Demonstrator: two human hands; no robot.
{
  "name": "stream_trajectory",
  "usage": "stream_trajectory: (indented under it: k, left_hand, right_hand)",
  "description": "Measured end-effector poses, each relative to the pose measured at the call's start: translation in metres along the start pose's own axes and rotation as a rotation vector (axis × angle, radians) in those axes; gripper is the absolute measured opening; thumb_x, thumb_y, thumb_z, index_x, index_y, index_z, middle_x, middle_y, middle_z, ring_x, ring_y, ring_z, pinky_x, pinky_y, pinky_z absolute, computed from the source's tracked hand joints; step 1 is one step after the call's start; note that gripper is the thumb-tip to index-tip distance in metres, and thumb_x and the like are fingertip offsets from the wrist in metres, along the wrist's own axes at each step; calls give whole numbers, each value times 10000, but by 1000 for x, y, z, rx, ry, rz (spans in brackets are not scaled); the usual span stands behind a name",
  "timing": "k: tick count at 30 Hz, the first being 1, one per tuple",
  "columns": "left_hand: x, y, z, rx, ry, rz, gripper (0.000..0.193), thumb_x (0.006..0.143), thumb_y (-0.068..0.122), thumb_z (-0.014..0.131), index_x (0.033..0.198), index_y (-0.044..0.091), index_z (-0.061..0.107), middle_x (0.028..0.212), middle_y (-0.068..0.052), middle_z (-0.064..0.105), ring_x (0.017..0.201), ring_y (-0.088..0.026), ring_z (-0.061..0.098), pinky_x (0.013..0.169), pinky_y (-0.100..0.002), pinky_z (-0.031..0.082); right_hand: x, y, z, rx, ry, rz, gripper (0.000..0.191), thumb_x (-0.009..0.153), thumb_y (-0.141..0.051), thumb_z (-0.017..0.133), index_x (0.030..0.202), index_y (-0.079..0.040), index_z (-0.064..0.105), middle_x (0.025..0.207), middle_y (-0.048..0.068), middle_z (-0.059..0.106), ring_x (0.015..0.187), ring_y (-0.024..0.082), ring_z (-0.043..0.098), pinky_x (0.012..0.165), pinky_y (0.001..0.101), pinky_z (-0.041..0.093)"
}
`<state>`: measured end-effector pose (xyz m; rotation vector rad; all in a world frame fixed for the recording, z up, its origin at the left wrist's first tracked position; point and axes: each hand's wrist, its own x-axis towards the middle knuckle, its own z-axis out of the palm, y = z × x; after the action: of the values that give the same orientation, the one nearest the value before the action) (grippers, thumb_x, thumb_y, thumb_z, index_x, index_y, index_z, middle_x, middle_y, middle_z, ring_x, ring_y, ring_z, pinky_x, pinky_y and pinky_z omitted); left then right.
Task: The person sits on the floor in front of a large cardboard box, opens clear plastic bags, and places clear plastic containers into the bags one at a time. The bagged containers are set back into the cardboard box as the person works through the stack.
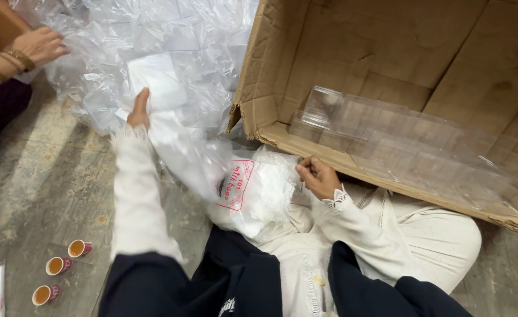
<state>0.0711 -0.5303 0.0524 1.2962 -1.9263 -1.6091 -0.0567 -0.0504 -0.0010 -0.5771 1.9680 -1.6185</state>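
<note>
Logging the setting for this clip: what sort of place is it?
Probably a packing workroom floor, not a home table. A large cardboard box holds clear plastic containers, loose plastic bags are heaped on the bare floor, and another person's hand works nearby.

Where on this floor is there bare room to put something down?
Bare floor lies between the clear plastic heap, the left sleeve and the three small cups. Another strip shows under the cardboard box. It is crowded between the left hand, right hand and printed bag.
</note>
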Motion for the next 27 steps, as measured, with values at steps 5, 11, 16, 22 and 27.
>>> stream_trajectory:
  k: [5,11,16,22,27]
  left_hand:
    - [60,18,20,370,210,-219,1168,824,942,423,1425,-58,493,1497,-285,460,1394,-384,420,1166,-429,294]
    - [20,27,22,443,416,225,905,776,716,733,1198,-82,668,1186,-287,677,1070,-424,652,936,-459,510]
    - [-150,53,104,-282,-220,833,314,1098,222,594,1271,-34,652,1262,-170,724,1127,-182,692,969,-316,544]
    - [-278,69,176,-296,-453,882,424,1094,251,577,1412,-27,539,1396,-137,629,1190,-150,613,1007,-304,486]
    - [-290,66,192,-206,-423,927,372,1078,260,598,1326,-16,573,1279,-115,627,1099,-145,603,933,-300,479]
  right_hand:
    - [1,18,-10,-20,12,26,168,969,-177,678,1018,-18,654,772,-7,646,642,60,566,541,237,460]
    - [-6,-8,-13,-171,18,-80,193,976,-191,685,1019,-4,669,803,-3,660,678,68,593,581,248,503]
    - [-14,-70,-6,-203,130,-328,242,957,-186,733,1088,8,671,902,7,711,797,111,682,727,264,573]
    - [-23,-92,-15,462,-115,-221,482,905,-170,776,1302,8,567,1163,97,637,1067,152,611,955,309,521]
    - [-56,-84,-55,637,251,-331,325,1142,-203,672,1224,105,606,1101,194,663,1035,238,635,944,369,544]
